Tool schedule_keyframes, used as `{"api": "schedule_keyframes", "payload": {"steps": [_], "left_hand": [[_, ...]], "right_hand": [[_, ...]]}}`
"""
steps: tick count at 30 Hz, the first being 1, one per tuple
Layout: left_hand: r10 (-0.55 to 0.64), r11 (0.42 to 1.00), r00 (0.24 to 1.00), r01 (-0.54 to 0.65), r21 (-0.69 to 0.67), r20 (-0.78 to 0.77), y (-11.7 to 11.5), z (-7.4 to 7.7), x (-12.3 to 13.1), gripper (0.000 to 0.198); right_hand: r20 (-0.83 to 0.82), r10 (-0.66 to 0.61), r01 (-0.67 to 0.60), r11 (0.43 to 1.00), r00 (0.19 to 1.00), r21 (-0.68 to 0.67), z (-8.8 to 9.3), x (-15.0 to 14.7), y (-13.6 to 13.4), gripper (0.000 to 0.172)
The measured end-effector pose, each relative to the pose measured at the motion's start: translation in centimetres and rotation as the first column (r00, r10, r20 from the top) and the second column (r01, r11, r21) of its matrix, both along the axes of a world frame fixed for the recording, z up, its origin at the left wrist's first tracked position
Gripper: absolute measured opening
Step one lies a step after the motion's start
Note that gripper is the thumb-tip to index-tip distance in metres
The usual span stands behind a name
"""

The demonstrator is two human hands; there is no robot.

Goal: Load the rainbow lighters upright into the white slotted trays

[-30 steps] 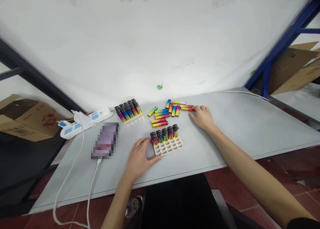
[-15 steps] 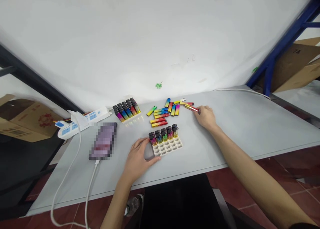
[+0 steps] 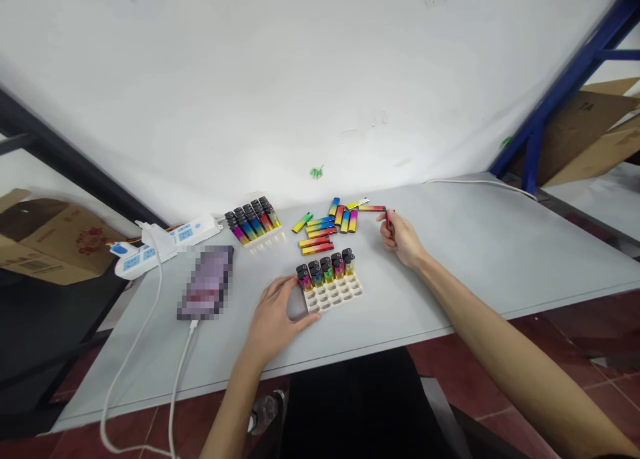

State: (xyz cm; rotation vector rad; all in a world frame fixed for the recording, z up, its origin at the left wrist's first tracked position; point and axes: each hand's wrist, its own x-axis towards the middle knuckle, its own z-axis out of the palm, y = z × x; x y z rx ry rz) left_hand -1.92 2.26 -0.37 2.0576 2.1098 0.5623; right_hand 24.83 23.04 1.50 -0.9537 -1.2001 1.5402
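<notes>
My left hand (image 3: 274,315) steadies the left end of a white slotted tray (image 3: 340,297), its thumb at the near corner and its fingers at the far one. Lighters with black tops (image 3: 327,271) stand upright in the tray's far slots; the nearer slots show bare. Farther right, my right hand (image 3: 404,240) is closed around a red lighter (image 3: 388,219), which it tilts upright, largely covered by the fingers. Just left of that hand lie several loose lighters, among them a red-and-yellow lighter (image 3: 373,209) and a green-and-yellow lighter (image 3: 302,222).
A second tray filled with lighters (image 3: 254,220) stands near the wall. To the left are a phone (image 3: 207,282) on a white cable and a power strip (image 3: 167,245). Cardboard boxes (image 3: 65,239) flank the table (image 3: 490,245) on both sides.
My right hand has lifted the lighter off the pile's right end and turned it from lying flat to upright. The left hand stays at the tray.
</notes>
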Motion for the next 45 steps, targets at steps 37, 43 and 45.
{"api": "schedule_keyframes", "payload": {"steps": [37, 43, 45], "left_hand": [[-0.001, 1.0, 1.0, 0.001, 0.009, 0.01, 0.0, 0.0, 0.0, 0.071], [-0.014, 1.0, 1.0, 0.013, 0.024, 0.025, 0.0, 0.0, 0.0, 0.069], [-0.011, 1.0, 0.999, 0.01, 0.024, 0.035, 0.1, 0.1, 0.0, 0.068]], "right_hand": [[0.134, -0.028, 0.036, 0.998, 0.991, -0.058, -0.4, -0.1, -0.2, 0.048], [0.089, -0.048, 0.047, 0.999, 0.995, 0.016, -0.7, -0.4, -0.4, 0.049], [0.114, -0.072, 0.061, 0.993, 0.991, 0.097, -0.5, -0.3, -1.0, 0.047]]}}
